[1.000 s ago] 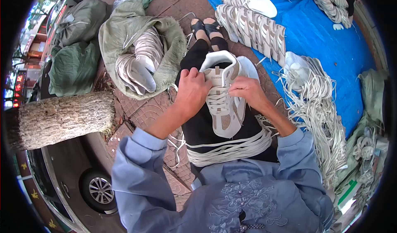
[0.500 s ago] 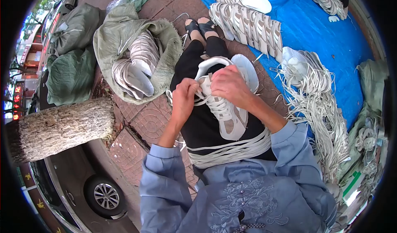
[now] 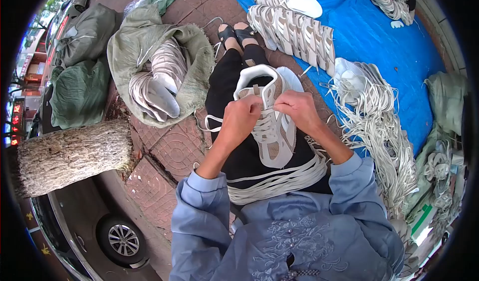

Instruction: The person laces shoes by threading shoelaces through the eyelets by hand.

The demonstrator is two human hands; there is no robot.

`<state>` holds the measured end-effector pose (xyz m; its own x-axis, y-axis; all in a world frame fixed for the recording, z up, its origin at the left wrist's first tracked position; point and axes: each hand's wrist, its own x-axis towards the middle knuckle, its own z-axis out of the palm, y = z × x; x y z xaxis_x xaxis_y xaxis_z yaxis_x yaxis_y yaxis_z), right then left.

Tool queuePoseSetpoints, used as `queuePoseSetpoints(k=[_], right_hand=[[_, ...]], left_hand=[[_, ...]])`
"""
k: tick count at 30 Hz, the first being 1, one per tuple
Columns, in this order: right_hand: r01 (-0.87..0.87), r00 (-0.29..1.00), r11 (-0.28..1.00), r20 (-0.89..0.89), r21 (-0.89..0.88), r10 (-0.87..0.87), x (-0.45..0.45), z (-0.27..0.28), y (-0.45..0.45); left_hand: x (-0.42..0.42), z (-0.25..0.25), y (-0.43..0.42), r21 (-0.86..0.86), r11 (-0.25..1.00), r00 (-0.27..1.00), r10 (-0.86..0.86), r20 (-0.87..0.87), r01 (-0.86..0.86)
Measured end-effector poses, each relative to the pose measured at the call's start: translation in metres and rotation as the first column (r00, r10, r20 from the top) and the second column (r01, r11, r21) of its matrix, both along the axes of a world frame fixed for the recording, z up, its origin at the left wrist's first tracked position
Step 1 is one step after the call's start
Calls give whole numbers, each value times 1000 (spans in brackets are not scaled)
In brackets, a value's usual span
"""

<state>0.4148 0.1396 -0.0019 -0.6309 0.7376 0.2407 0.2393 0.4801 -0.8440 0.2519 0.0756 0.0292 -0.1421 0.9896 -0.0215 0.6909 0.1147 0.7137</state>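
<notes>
A beige and white sneaker (image 3: pixel 277 150) rests on my black-trousered lap, toe toward me and collar opening away. White lace crosses its lower eyelets. My left hand (image 3: pixel 241 117) is closed at the left eyelet edge, fingertips pinching the shoelace. On the other side my right hand (image 3: pixel 300 112) pinches at the right eyelet edge near the tongue; its fingertips partly hide the lace there. A loose loop of shoelace (image 3: pixel 213 123) sticks out left of my left hand. Behind the sneaker lies a pale shoe piece (image 3: pixel 290 77), partly covered. A bundle of white laces (image 3: pixel 279 183) lies across my thighs.
A row of shoe uppers (image 3: pixel 294 35) lies on a blue tarp (image 3: pixel 389 51), beside a long heap of white laces (image 3: pixel 376 126). An open woven sack (image 3: pixel 197 46) at left holds more stacked uppers (image 3: pixel 167 71). A tree trunk (image 3: pixel 75 156) and a parked car (image 3: pixel 85 226) stand left.
Both hands have moved apart to opposite eyelet edges, my right hand shifting right. The sneaker now sits straighter, and its collar opening and tongue show more.
</notes>
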Motion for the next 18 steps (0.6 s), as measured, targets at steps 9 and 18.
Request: queuePoseSetpoints(k=[9,18], right_hand=[[-22,979,817,179,577,-100,-5,-8,-4],[64,991,969,99,240,-91,-2,-10,3]], left_hand=[[17,-6,14,48,999,994,-20,105,15],[0,-10,38,-21,945,945,-326,-41,325]])
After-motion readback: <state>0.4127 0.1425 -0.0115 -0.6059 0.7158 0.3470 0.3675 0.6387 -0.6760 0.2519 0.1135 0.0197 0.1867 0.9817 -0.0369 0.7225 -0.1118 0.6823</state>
